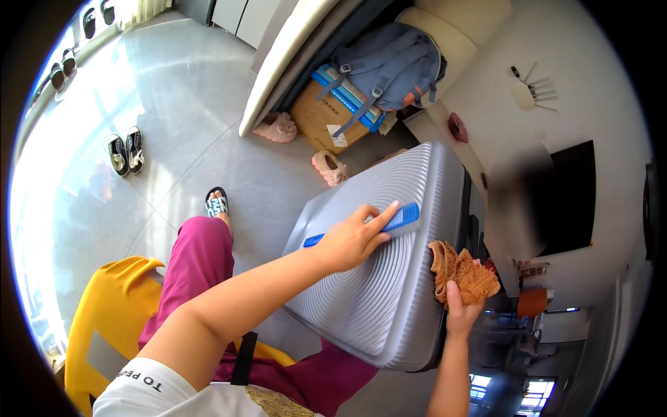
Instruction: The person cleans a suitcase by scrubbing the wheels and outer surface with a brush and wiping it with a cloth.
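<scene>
A silver-grey hard-shell suitcase with curved ridges lies in front of me, its broad ribbed face turned toward me. My left hand reaches across that face, its fingers closed over a blue brush. Both ends of the brush stick out past the hand, and its bristle side is against the ridges. At the suitcase's right edge, my right hand grips a bunched orange-brown cloth. The cloth lies by the dark seam side of the case. Most of the right hand's fingers are hidden behind the cloth.
Beyond the suitcase, a blue-grey backpack rests on a cardboard box. Pink fluffy slippers lie on the floor near it. Black sneakers stand to the left. A yellow item with a grey patch is beside my leg.
</scene>
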Available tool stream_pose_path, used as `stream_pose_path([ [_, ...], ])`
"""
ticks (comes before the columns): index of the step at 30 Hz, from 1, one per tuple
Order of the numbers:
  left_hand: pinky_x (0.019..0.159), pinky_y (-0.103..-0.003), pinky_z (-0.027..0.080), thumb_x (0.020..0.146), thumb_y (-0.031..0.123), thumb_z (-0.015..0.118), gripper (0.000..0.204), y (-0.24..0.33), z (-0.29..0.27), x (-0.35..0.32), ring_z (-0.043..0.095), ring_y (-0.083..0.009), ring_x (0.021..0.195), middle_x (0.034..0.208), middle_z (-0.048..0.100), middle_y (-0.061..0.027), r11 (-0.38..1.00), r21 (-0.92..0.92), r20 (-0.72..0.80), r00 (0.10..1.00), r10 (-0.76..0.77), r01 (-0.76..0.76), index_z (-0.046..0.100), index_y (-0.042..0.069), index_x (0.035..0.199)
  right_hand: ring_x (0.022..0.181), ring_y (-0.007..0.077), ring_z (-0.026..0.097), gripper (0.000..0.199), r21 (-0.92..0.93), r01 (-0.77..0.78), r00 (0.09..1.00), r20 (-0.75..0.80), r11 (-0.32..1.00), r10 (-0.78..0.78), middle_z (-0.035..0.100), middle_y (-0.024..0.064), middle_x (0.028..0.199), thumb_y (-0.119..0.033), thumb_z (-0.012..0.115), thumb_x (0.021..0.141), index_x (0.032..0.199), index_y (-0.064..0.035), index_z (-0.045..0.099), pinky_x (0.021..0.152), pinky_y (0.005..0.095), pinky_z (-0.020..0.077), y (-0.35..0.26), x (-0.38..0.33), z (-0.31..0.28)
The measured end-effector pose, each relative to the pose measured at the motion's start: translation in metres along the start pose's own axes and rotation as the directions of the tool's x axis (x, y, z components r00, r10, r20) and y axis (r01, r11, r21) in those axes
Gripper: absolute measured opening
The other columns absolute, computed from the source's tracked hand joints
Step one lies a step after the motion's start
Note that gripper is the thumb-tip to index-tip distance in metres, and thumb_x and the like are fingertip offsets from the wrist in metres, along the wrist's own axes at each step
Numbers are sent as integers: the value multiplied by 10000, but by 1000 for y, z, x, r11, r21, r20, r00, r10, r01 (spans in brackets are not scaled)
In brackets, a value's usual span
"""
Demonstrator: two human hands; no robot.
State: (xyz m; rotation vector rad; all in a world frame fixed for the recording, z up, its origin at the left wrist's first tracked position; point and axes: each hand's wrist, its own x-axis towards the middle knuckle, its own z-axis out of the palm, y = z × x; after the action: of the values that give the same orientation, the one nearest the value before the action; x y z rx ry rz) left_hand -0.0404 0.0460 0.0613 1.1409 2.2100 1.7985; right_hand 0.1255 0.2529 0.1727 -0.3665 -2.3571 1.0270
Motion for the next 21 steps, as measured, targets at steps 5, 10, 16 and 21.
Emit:
stream_pose_path([
  [5,685,-416,518,936,303,522,549,-19,8,-14,613,-351,734,955,569,-144,993,46,-16,994,-104,105,337,206,1444,1303,290,383,726,-14,29,1000,5,999,-29,401,233,1386,-168,728,755,1325,94,361,1098,409,257,1,0,-2],
  [10,685,-390,518,923,209,547,545,10,4,-35,599,-352,727,886,565,-170,999,-8,47,998,43,-42,364,145,1432,1301,314,380,707,-2,55,998,-42,998,-55,459,240,1324,-187,739,752,1288,87,367,1105,427,237,3,-2,-1],
  [16,616,-423,514,925,234,541,501,0,7,-23,600,-358,669,864,573,-164,986,140,-51,995,-84,90,409,151,1400,1305,316,377,681,-40,53,999,-2,998,-53,458,239,1329,-191,742,752,1273,94,410,1104,432,234,-2,-1,1],
  [21,581,-422,517,918,239,553,506,12,1,-20,598,-355,628,863,577,-152,967,247,3,998,-69,66,415,154,1396,1247,286,443,631,-37,74,995,-65,997,-76,490,209,1304,-193,749,749,1233,99,469,1087,401,268,-6,6,0],
])
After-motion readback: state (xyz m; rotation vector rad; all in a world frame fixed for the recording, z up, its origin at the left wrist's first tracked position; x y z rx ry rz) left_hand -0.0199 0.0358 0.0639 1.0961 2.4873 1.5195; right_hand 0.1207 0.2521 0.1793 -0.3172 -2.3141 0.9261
